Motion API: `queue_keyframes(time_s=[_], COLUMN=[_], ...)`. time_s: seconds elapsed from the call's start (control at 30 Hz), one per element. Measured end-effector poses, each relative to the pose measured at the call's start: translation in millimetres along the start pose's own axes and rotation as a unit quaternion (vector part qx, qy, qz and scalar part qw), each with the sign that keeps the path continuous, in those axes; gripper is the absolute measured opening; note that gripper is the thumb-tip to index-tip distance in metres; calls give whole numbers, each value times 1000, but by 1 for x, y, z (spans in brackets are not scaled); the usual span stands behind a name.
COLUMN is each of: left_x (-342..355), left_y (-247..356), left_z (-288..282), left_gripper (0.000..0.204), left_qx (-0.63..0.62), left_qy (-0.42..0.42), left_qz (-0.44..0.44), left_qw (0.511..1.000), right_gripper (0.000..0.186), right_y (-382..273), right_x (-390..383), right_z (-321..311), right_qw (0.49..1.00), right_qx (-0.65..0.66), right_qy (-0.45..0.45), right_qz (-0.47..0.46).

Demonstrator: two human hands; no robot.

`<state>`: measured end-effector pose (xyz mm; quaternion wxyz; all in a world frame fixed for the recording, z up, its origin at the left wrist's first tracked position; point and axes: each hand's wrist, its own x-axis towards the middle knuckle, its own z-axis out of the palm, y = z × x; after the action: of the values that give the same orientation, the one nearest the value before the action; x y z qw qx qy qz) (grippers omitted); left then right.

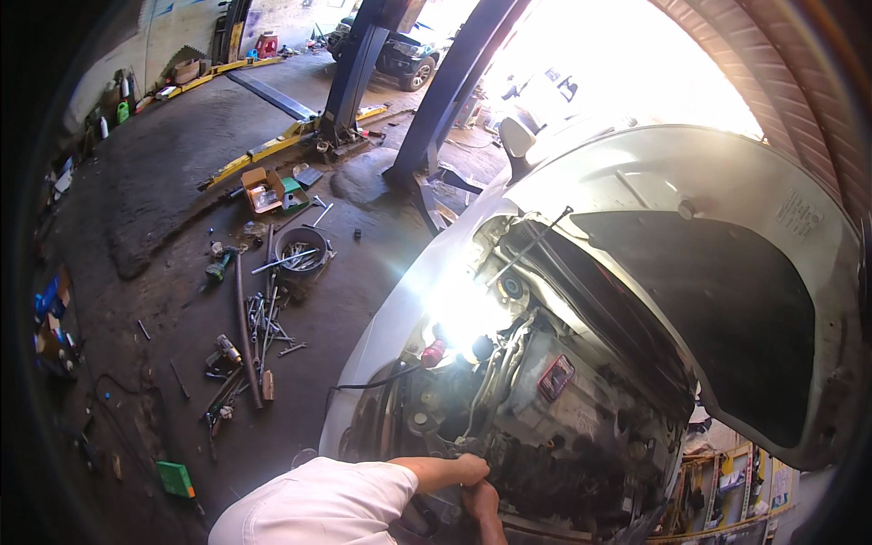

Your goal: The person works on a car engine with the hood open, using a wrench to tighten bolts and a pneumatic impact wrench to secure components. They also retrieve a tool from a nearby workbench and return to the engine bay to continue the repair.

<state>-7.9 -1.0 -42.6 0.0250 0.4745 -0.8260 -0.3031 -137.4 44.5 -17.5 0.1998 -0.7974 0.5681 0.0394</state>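
Note:
In the engine bay [590, 427] of a white car, both my hands are low at the front. My left hand [470, 468], reaching out of a white sleeve, is closed; its fingers curl over whatever it grips. Just below it, nearly touching, my right hand [481, 501] is closed too. What either hand holds is hidden by the fingers and shadow. Hoses [486, 386] run beyond my hands. A phone-like device [556, 377] with a reddish edge lies on the engine. A glaring work lamp [470, 318] with a red end [434, 352] shines at the left side of the bay.
The raised hood [727, 300] arches over the right. A black cable [372, 381] crosses the fender. On the floor at left are a bucket of tools [302, 252], scattered wrenches [265, 318], a long bar [245, 327] and a green box [175, 479]. Blue lift posts [359, 77] stand beyond.

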Motion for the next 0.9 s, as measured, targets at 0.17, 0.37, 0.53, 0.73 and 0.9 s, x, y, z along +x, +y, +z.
queue_keyframes(time_s=[0.17, 0.37, 0.53, 0.73, 0.9], left_x=[1, 0, -2, -7, -9], left_y=[-2, -1, -3, 0, 1], left_z=[2, 3, 6, 2, -6], left_gripper=[24, 24, 24, 23, 21], left_qx=[0, 3, -2, 7, 15], left_qy=[-3, 10, 39, 39, 7], left_qz=[5, 6, 10, 4, 6], left_qw=[1000, 1000, 999, 999, 1000], right_gripper=[29, 28, 27, 26, 26], right_y=[-1, -2, -3, -6, -6], right_x=[-1, -2, -5, -6, -7], right_z=[1, -2, 0, -2, -4], right_qw=[1000, 1000, 1000, 998, 999], right_qx=[3, -2, 7, 27, 24], right_qy=[6, 1, 25, 44, 29], right_qz=[8, -1, -12, -31, -29])
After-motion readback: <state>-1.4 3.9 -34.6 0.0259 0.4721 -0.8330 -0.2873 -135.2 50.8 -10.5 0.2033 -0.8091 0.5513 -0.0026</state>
